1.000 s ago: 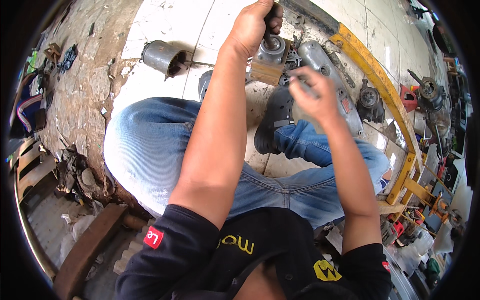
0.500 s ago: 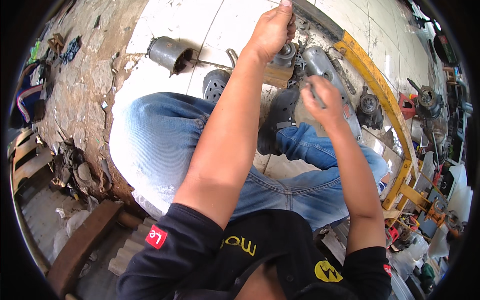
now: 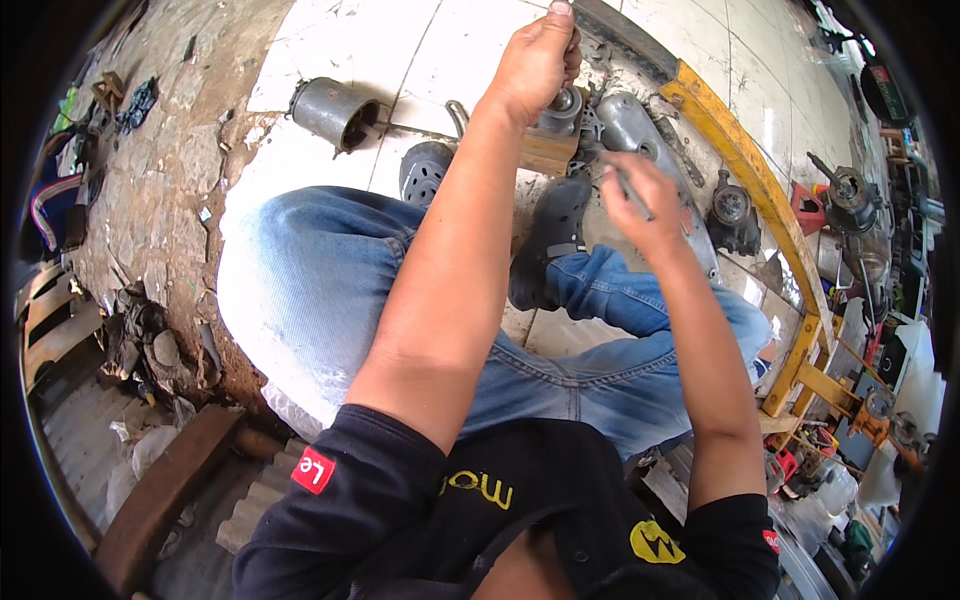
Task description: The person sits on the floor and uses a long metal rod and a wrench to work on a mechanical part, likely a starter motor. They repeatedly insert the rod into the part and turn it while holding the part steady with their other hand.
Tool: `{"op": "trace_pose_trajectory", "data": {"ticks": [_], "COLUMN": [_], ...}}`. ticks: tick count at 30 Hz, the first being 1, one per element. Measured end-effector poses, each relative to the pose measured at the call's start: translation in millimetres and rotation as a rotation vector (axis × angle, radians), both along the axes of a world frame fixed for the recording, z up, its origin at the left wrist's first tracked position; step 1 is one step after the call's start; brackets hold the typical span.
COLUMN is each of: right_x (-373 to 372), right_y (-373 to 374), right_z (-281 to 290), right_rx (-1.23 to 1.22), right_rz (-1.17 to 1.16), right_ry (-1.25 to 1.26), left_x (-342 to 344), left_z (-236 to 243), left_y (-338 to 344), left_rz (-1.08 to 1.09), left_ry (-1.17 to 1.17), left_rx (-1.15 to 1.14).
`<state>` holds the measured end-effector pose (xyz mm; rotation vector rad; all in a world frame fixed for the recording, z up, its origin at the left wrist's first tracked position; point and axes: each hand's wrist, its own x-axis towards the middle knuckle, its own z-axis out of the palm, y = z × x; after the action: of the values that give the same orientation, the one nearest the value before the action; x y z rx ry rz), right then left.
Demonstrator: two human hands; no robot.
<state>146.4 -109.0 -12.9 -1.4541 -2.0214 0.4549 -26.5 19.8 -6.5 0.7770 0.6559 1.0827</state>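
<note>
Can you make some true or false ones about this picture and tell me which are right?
1. The right hand holds a thin grey rod. True.
2. The metal cylinder stands upright. False: the cylinder lies on its side on the white tiles.
3. The curved bar on the right is yellow. True.
4. The left hand rests on a knee. False: the left hand is near the round metal part.
5. The jeans are blue. True.
</note>
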Motion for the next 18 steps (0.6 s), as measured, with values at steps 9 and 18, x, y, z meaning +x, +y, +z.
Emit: {"op": "trace_pose_trajectory", "data": {"ticks": [9, 18], "right_x": [-10.9, -26.9], "right_y": [12.4, 4.4], "right_z": [2.6, -2.1], "right_rx": [-0.184, -0.078], "right_rz": [-0.014, 0.184], "right_ry": [0.065, 0.080], "left_x": [-3.7, 0.6], "left_z": [-2.4, -1.7], "left_y": [2.3, 2.8], "left_rz": [0.041, 0.037], "left_ry": [0.013, 0.029], "left_rx": [0.036, 0.013]}}
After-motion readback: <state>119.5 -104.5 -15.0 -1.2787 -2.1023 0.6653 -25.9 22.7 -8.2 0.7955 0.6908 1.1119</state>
